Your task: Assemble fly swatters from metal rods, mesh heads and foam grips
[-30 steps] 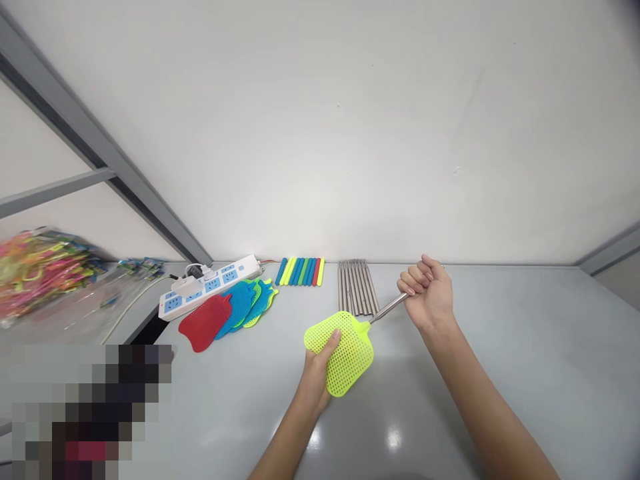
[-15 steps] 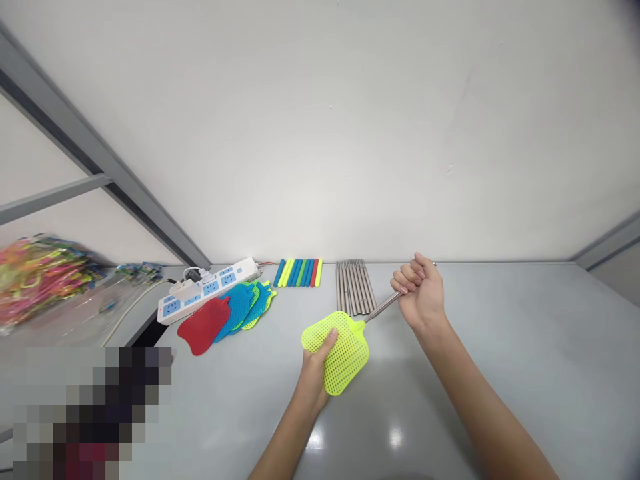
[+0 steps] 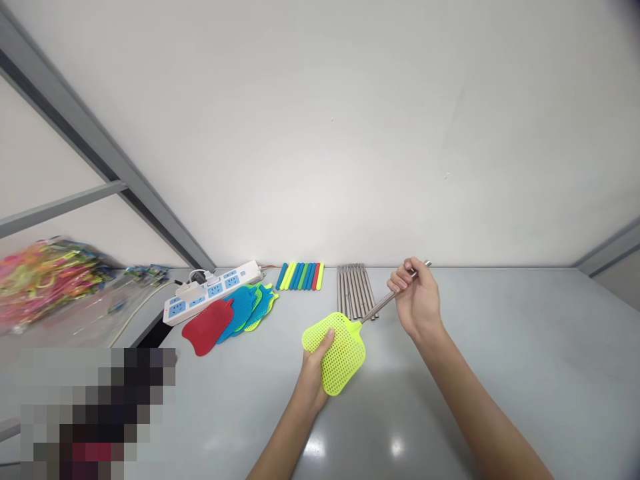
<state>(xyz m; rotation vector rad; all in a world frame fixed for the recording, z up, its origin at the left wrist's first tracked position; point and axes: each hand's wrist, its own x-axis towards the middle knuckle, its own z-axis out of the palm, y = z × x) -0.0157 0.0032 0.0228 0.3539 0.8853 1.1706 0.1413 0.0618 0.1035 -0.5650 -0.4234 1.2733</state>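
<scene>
My left hand (image 3: pixel 316 365) grips a yellow-green mesh fly swatter head (image 3: pixel 346 363), its thumb lying across the front face. The neck of the head points up to the right and meets the end of a metal rod (image 3: pixel 381 305). Around the rod's other end are the curled fingers of my right hand (image 3: pixel 419 303), palm turned toward me. A short tip of the rod sticks out past that hand. How deep the rod sits in the neck is hidden.
Several metal rods (image 3: pixel 354 290) lie side by side behind the swatter head. Left of them is a row of coloured sticks (image 3: pixel 300 276). Overlapping red, blue and green swatter heads (image 3: pixel 209 327) rest against a white power strip (image 3: pixel 239 280). Bagged colourful items (image 3: pixel 55 277) are at far left.
My right hand has shifted slightly left, and its raised finger now curls around the rod. The swatter head stays in my left hand. The camera view has moved a little.
</scene>
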